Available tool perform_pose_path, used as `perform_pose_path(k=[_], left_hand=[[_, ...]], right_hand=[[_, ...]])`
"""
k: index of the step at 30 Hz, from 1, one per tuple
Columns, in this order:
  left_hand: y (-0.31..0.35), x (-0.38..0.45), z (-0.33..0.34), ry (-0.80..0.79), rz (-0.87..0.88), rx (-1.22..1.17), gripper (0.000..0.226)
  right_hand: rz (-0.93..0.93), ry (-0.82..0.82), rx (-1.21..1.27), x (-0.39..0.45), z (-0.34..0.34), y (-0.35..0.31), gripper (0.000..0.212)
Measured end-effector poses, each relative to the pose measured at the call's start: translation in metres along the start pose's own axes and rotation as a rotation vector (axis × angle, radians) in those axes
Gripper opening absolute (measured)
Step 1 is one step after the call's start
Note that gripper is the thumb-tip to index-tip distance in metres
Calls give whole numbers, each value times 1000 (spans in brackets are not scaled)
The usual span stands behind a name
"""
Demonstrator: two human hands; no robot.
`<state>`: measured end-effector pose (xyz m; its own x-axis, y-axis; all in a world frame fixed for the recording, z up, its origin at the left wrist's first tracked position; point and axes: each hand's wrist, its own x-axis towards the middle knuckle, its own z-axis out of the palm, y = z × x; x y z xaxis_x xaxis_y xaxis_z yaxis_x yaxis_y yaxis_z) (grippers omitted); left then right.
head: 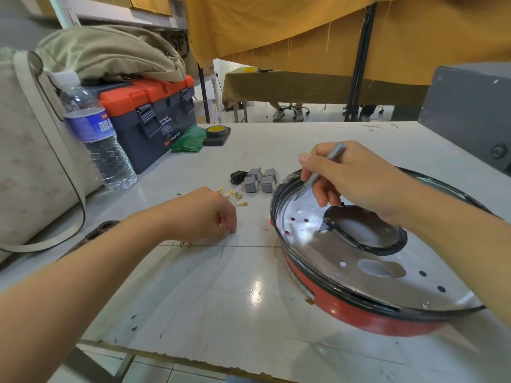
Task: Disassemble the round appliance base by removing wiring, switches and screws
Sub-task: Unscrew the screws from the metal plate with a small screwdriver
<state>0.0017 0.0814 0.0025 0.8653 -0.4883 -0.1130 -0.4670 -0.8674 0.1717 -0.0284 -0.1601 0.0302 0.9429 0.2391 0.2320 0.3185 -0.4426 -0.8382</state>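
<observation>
At the far left a cream bag (27, 161) leans beside a water bottle (94, 134), with an orange-lidded toolbox (149, 111) behind. Next on the white table (221, 299), the left hand (204, 214) rests knuckles up, fingertips pinched on what looks like a small screw (229, 232), though it is too tiny to be sure. Beyond it lie brass wire terminals (235, 196) and four grey switches (260, 179). On the right sits the round appliance base (359, 286), red-walled, its shiny plate facing up. The right hand (356, 178) hovers over its far rim, fingers curled round a thin grey tool (320, 170) angled down into the base.
</observation>
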Motion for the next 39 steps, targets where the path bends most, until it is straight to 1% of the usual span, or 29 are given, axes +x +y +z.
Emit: perform_pose_path(k=[4,6,9,10,12,13,14,16,18,20,23,29,32,35,39], left_hand=[[-4,-1,-4,-9,-2,-35,14],[-2,-1,-7,50,3,-106,13],[14,-3,-12,174,-34,-371,8],[22,-4,-12,177,-61,-499,14],[35,-5,-11,114,-134,-712,30],[41,-5,-10,74,-158,-754,34],[46,-6,-8,38,-167,-771,34],[55,-5,-4,-1,-175,-813,26],[59,-4,-3,-3,-191,-863,18],[61,-2,-3,-1,-200,-885,14],[62,1,-5,28,-198,-885,15],[57,18,-1,132,-225,-827,23],[61,26,2,180,-232,-803,28],[65,29,3,208,-252,-888,26],[64,23,-1,142,-254,-898,14]], right_hand=[[5,4,-4,0,0,0,38],[7,9,-7,0,-1,0,38],[9,15,-4,0,0,-1,37],[8,17,-2,0,0,-2,37],[5,24,-2,0,0,-3,37],[3,27,-6,-1,1,-3,36],[0,28,-12,-1,1,-4,36],[-5,15,-16,-1,0,-5,35],[-9,-16,17,-1,-1,-8,33],[-17,-41,66,-2,-3,-11,31],[-13,-64,105,-5,-11,-15,26],[71,-156,124,-23,-27,-10,11],[91,-178,136,-32,-29,-7,12],[100,-190,148,-38,-29,-6,16],[92,-186,177,-42,-28,-6,17]])
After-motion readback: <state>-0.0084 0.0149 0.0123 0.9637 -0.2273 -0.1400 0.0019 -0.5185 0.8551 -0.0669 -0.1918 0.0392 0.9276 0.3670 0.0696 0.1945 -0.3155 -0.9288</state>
